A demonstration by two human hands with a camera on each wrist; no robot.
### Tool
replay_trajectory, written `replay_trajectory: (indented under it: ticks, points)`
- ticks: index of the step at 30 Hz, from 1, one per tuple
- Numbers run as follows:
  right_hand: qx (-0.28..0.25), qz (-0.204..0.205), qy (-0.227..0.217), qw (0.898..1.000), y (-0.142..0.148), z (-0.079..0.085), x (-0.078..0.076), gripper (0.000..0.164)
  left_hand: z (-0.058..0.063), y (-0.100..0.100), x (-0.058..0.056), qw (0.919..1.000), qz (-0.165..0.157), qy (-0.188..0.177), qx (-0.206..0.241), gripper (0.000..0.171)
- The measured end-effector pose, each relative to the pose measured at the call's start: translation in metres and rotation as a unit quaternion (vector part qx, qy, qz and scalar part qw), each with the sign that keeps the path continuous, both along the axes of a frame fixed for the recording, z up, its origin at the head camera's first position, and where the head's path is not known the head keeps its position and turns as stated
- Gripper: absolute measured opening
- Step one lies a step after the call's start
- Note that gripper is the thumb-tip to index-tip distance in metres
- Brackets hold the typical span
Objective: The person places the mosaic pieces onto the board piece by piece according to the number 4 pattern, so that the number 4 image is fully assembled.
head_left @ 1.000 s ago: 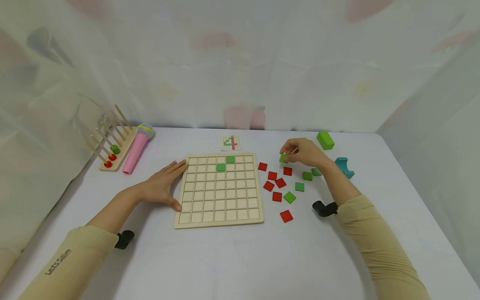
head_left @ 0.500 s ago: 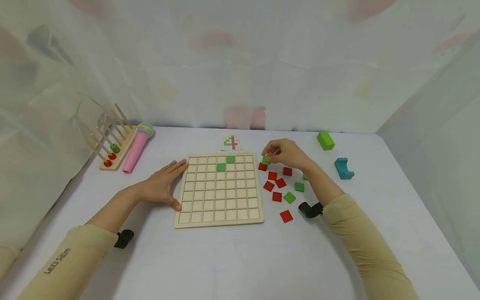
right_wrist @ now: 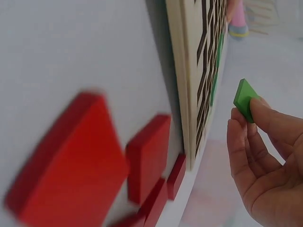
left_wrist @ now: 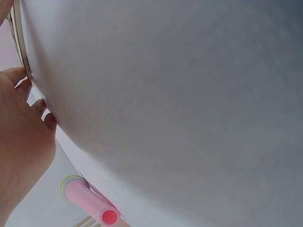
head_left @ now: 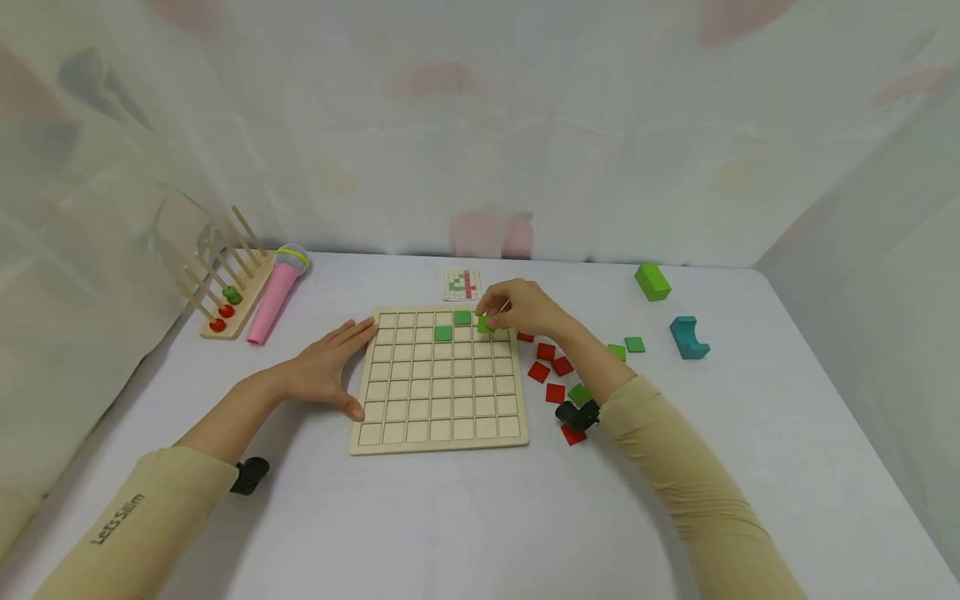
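Note:
A wooden grid board [head_left: 438,450] lies flat on the white table, with two green tiles [head_left: 443,333] set in its upper cells. My left hand [head_left: 318,371] rests at the board's left edge, fingers spread and thumb apart, touching its side. Between thumb and fingertips my right hand [head_left: 525,307] pinches a green square tile [right_wrist: 245,100], held over the board's upper right cells. In the right wrist view that tile is raised above the board surface and tilted. Behind the board lies a small pattern card [head_left: 461,285] printed with green and red squares.
Several red tiles [head_left: 546,352] and green tiles [head_left: 635,344] lie scattered right of the board, partly beneath my right forearm. Farther right are a green block [head_left: 652,282] and a teal curved block [head_left: 687,337]. At left stand a pink toy microphone [head_left: 272,304] and a peg rack [head_left: 240,310].
My right hand has carried the green tile leftward from beside the red tiles to over the board's upper right. The left hand stays at the board's edge.

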State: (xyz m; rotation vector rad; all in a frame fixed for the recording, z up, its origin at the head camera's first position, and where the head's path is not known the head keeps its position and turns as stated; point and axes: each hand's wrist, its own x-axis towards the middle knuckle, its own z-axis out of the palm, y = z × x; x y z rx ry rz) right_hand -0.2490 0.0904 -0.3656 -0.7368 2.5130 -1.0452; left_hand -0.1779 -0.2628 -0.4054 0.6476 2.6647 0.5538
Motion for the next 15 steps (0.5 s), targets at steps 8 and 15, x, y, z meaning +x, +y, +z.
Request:
replay_trajectory:
  ticks: [8, 15]
  points:
    - [-0.023, 0.026, -0.001, 0.999, -0.025, 0.005, -0.002, 0.018, 0.001, 0.002, 0.001, 1.0, 0.0, -0.002, -0.002, 0.143]
    - [-0.022, 0.04, -0.025, 0.999, -0.046, 0.002, -0.003, 0.019, 0.005, 0.003, 0.002, 1.0, 0.002, -0.001, -0.003, 0.143]
